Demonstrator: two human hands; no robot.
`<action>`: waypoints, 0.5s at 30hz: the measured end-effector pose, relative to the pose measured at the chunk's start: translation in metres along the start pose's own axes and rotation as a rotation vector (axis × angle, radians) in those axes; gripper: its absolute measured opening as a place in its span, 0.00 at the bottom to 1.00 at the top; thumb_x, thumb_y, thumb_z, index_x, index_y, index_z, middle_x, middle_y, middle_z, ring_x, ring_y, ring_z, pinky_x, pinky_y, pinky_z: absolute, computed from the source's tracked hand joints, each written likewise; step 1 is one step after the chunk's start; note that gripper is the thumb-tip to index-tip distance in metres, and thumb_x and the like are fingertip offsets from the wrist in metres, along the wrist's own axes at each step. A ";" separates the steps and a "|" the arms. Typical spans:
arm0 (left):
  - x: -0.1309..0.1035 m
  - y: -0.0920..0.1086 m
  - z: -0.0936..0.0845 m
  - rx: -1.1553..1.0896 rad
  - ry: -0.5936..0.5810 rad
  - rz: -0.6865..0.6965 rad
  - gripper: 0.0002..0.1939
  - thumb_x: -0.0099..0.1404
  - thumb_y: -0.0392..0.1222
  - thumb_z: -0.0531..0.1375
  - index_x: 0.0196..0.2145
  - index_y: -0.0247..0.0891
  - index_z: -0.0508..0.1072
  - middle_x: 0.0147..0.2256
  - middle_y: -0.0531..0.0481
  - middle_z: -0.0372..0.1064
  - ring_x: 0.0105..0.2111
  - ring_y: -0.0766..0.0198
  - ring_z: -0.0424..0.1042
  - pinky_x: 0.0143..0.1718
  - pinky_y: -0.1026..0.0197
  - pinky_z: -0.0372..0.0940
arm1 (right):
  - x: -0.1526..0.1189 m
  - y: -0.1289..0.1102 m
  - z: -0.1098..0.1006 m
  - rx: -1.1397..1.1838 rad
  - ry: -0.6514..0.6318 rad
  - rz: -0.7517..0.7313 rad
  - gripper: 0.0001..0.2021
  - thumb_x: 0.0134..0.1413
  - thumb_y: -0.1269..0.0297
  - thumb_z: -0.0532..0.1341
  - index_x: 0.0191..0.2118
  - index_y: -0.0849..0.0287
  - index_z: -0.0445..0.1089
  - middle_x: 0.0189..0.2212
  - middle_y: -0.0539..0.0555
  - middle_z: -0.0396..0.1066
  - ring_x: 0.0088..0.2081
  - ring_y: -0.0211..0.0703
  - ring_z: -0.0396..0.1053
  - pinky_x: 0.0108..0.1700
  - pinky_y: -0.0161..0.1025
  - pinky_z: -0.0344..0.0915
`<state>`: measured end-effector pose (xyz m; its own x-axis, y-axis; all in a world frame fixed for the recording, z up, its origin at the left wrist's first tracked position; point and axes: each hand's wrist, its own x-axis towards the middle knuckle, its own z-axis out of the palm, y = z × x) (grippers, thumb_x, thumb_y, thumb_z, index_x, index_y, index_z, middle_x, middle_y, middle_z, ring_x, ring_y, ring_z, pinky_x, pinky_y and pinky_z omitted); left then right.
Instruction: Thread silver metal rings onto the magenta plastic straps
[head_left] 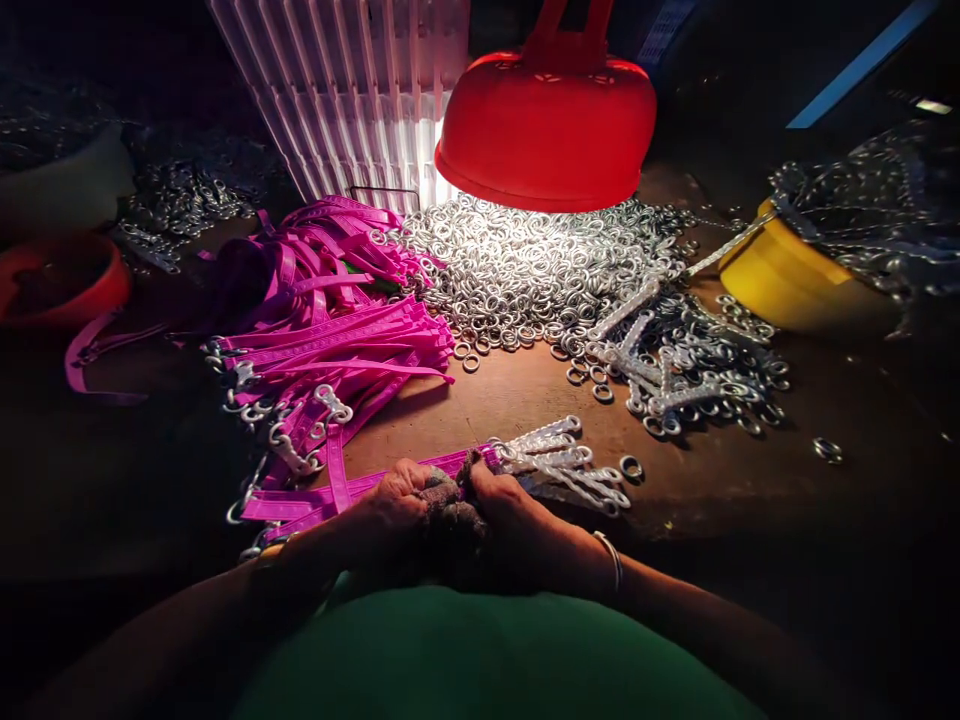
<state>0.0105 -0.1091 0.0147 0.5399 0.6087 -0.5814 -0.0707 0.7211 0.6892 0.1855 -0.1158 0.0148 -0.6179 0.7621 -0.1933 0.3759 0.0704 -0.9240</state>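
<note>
The brown tabletop (487,385) carries the whole arrangement. Across it spreads a heap of loose metal rings (525,270), lit from beneath a red lampshade (547,130); to the left lies a pile of magenta straps (337,340), many with metal fittings at their outer ends. A yellow container (802,275) of braided cord stands at right, near a smaller group of white braided pieces with rings (667,390). At near centre, the left grip (401,490) and right grip (517,510) are closed together on a strap bundle (442,463), whose right end fans into ringed white braids (555,450); the undersides of the fingers are hidden. Judging by these parts, the held bundle is partly or wholly assembled, while many rings lie unattached. A single ring (631,467) lies just beside the braids.
</note>
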 end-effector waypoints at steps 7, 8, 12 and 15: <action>0.006 -0.002 -0.003 -0.044 -0.019 -0.050 0.15 0.42 0.42 0.70 0.20 0.29 0.71 0.19 0.50 0.64 0.19 0.69 0.61 0.21 0.66 0.56 | 0.018 0.007 -0.013 -0.251 -0.226 -0.058 0.07 0.50 0.70 0.55 0.33 0.58 0.53 0.24 0.47 0.58 0.22 0.32 0.51 0.23 0.32 0.48; 0.006 -0.002 -0.002 -0.044 -0.019 -0.049 0.14 0.44 0.42 0.69 0.22 0.29 0.72 0.20 0.49 0.65 0.21 0.68 0.62 0.23 0.66 0.57 | 0.021 0.005 -0.015 -0.301 -0.248 -0.062 0.05 0.52 0.70 0.54 0.34 0.59 0.54 0.24 0.47 0.59 0.22 0.32 0.51 0.23 0.32 0.48; 0.009 0.002 -0.013 0.089 -0.050 0.065 0.12 0.48 0.44 0.67 0.26 0.31 0.76 0.25 0.47 0.69 0.27 0.64 0.67 0.28 0.66 0.62 | 0.026 -0.007 -0.030 -0.589 -0.305 -0.087 0.03 0.55 0.69 0.56 0.34 0.61 0.59 0.24 0.47 0.60 0.22 0.31 0.50 0.23 0.32 0.45; 0.004 0.010 -0.042 0.407 0.079 0.223 0.14 0.55 0.50 0.62 0.25 0.34 0.76 0.22 0.50 0.66 0.22 0.68 0.63 0.22 0.69 0.59 | 0.024 -0.015 -0.044 -0.668 -0.218 -0.112 0.07 0.56 0.63 0.58 0.37 0.60 0.60 0.23 0.46 0.60 0.21 0.31 0.52 0.22 0.33 0.44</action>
<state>-0.0237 -0.0854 0.0013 0.4822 0.7686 -0.4204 0.1652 0.3915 0.9052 0.1960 -0.0702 0.0386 -0.7756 0.5859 -0.2350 0.6017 0.5736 -0.5557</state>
